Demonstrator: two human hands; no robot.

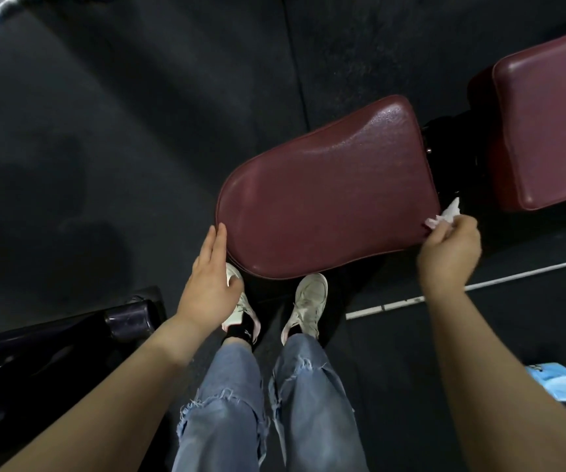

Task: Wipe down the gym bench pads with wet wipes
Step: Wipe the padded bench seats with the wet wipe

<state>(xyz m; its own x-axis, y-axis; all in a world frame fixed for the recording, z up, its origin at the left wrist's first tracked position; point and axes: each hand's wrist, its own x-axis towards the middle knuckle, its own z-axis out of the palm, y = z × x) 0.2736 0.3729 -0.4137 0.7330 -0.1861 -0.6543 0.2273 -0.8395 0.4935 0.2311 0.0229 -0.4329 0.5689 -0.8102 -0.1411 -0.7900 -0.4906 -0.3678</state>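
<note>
Right hand (448, 253) pinches crumpled white wipe (445, 216) against glossy, perhaps damp, maroon seat pad (326, 199).

left hand (208, 284) flat, fingers straight; right hand (448, 253) pinching.

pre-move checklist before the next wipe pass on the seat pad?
1. Wipe in right hand: ok, pinched in the fingers.
2. Wipe on seat pad: ok, at its right edge.
3. Left hand steadying the pad: ok, flat against the left edge.
4. Pad top free of objects: ok, nothing lies on it.
5. Back pad wiped: cannot tell.
6. Wipe wet enough: cannot tell.
</note>
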